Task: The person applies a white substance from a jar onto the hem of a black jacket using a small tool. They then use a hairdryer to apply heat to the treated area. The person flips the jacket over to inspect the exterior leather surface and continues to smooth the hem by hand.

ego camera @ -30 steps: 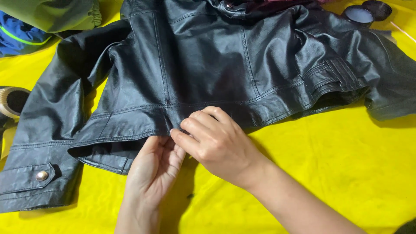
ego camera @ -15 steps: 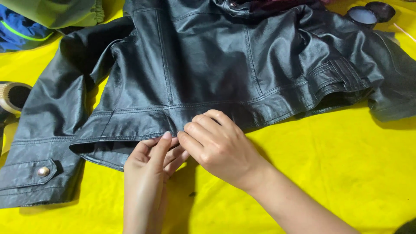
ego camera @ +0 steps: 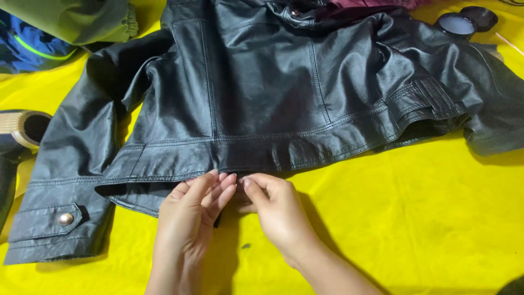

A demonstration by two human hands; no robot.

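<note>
Left hand point(ego camera: 188, 213) and right hand point(ego camera: 275, 210) both pinch one black leather jacket's point(ego camera: 262, 93) hem; two round tins point(ego camera: 466, 21) behind.

Jacket point(ego camera: 262, 98) lies on sheet point(ego camera: 426, 218); tins point(ego camera: 464, 22) behind it.

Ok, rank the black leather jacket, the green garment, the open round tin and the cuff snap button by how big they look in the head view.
1. Black leather jacket
2. Green garment, partly cut off by the frame edge
3. Open round tin
4. Cuff snap button
</note>
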